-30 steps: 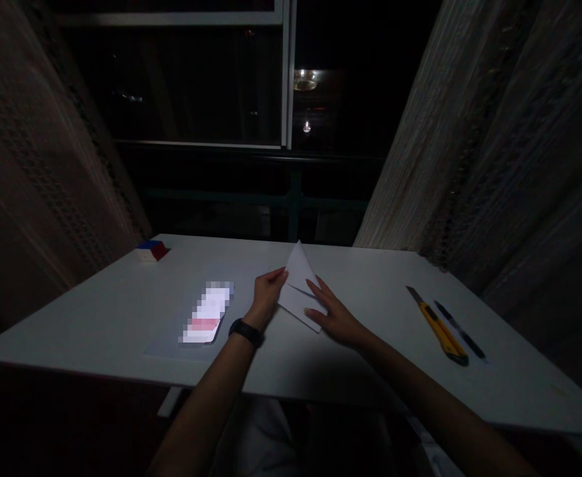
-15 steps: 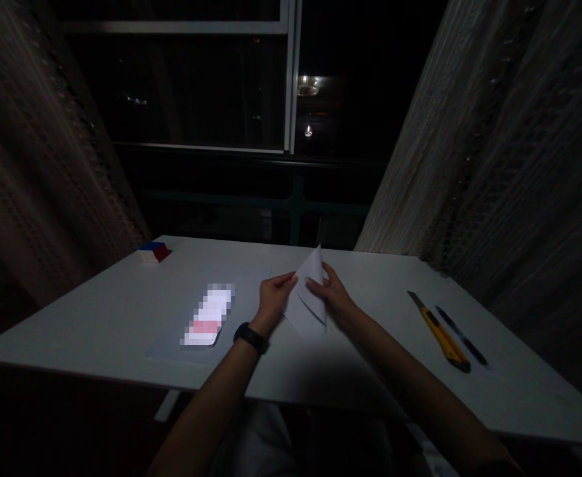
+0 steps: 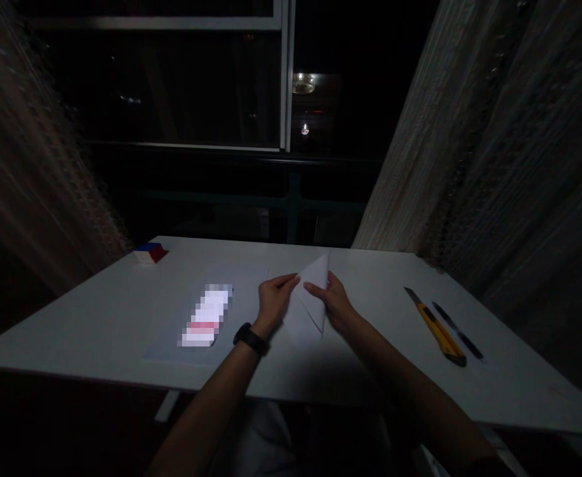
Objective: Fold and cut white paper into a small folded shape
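Observation:
A folded sheet of white paper (image 3: 313,301) with a pointed top is held up over the middle of the table. My left hand (image 3: 274,299), with a dark watch (image 3: 250,338) on its wrist, pinches the paper's left edge between thumb and fingers. On the other side, my right hand (image 3: 335,301) grips the right edge, its thumb on the near face and its fingers behind the paper, partly hidden. A slanting fold line shows across the lower part of the paper.
Left of my hands, a lit phone (image 3: 205,317) with a blurred screen lies on another paper sheet (image 3: 164,344). A colored cube (image 3: 149,252) sits at the far left corner. To the right lie a yellow box cutter (image 3: 440,334), blade out, and a pen (image 3: 457,331) on the white table (image 3: 97,324).
The paper's pointed top has shifted slightly right and down, and the paper has turned a little between my hands. Both hands keep their hold. The whole view has shifted slightly.

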`<state>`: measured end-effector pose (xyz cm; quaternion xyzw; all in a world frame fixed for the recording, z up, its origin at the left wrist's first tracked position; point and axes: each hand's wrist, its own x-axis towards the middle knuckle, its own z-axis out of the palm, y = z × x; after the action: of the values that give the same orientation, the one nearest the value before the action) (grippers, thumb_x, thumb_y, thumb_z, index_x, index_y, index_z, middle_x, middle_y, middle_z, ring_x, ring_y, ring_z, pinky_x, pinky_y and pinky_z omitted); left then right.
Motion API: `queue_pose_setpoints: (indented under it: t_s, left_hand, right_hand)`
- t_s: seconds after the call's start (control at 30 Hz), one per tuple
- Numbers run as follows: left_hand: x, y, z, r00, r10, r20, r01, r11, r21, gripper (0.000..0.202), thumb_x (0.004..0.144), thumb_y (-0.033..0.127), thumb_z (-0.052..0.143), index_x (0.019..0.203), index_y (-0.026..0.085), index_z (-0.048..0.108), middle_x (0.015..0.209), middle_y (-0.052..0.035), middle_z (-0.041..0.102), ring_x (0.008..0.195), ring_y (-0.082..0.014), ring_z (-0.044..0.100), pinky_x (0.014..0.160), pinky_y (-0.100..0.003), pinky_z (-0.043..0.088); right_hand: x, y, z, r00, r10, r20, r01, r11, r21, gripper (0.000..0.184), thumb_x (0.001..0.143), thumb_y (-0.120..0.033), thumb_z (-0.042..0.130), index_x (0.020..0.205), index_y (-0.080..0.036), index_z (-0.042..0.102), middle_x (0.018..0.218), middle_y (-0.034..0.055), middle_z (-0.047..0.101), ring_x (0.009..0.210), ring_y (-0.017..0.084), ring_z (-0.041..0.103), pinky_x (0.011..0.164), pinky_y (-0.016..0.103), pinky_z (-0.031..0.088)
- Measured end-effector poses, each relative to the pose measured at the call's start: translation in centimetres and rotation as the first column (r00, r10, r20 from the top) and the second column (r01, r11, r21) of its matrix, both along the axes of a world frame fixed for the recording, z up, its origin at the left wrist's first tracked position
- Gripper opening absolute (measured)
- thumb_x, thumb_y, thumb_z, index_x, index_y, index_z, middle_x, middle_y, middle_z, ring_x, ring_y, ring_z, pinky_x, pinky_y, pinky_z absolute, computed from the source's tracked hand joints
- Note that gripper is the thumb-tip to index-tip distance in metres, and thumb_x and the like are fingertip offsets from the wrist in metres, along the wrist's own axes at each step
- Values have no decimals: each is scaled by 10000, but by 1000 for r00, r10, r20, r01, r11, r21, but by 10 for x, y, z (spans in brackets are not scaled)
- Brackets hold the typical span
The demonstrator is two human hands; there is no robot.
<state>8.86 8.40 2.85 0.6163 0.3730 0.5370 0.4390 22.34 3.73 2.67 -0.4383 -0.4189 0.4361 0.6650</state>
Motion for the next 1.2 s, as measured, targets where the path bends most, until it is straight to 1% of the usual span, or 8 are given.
queue_pose_setpoints:
  t_s: [0.3,0.43,0.67,0.83,0.93,1.07,1.13,1.2]
  left_hand:
    - [1,-1,-2,999,-9,37,9,1000,-7,271,653,332,705,881,185,718,885,-76,707,851,-224,640,810,-327,467]
    - [1,-3,-2,999,-20,42,21,1000,-6,240,653,327,705,849,190,724,897,-76,705,854,-222,640,809,-323,471]
    - [4,-6,-2,996,-65,59,68,996,-58,303,625,310,727,898,179,714,913,-75,703,852,-228,640,802,-336,484]
    - [8,-2,-9,984,-147,103,161,977,-142,369,612,308,742,937,138,701,879,-99,705,795,-220,646,745,-322,496]
    - [8,-1,-11,964,-222,145,247,950,-192,402,604,333,749,936,112,696,867,-123,701,767,-211,645,726,-320,491]
    - [7,0,-9,927,-293,235,345,911,-225,414,593,355,755,907,91,698,856,-140,696,721,-186,637,688,-302,482]
    - [7,0,-8,932,-278,233,333,911,-244,407,564,347,771,864,80,705,840,-142,696,688,-180,631,657,-292,478]
    - [6,1,-7,947,-233,220,285,926,-247,388,542,335,783,823,78,709,825,-138,698,684,-185,629,652,-291,477]
  right_hand:
    - [3,4,-4,999,-35,-6,35,999,-4,511,514,-279,772,953,-181,529,903,58,660,795,227,624,760,398,487]
    - [6,5,-4,999,-32,6,32,999,-3,516,499,-279,776,944,-181,535,889,52,662,784,223,626,753,395,488]
    - [18,5,7,997,8,76,-8,1000,3,520,487,-306,781,937,-178,553,813,26,661,734,216,626,695,364,495]
    - [30,5,16,996,17,91,-13,999,-50,556,477,-289,789,969,-180,557,768,25,664,663,217,631,627,359,512]
    - [39,3,20,983,98,156,-84,992,-92,563,471,-283,793,974,-173,565,790,32,672,680,221,638,639,363,516]
    - [42,-2,22,908,338,248,-309,940,-147,570,485,-256,787,1003,-161,568,866,32,670,777,214,637,706,354,508]
    - [39,-3,20,877,389,282,-359,921,-152,590,489,-240,784,1031,-167,563,894,31,666,817,212,632,730,352,503]
    - [34,-4,18,873,389,292,-362,921,-145,621,488,-232,784,1062,-178,552,913,31,663,838,213,627,738,354,503]
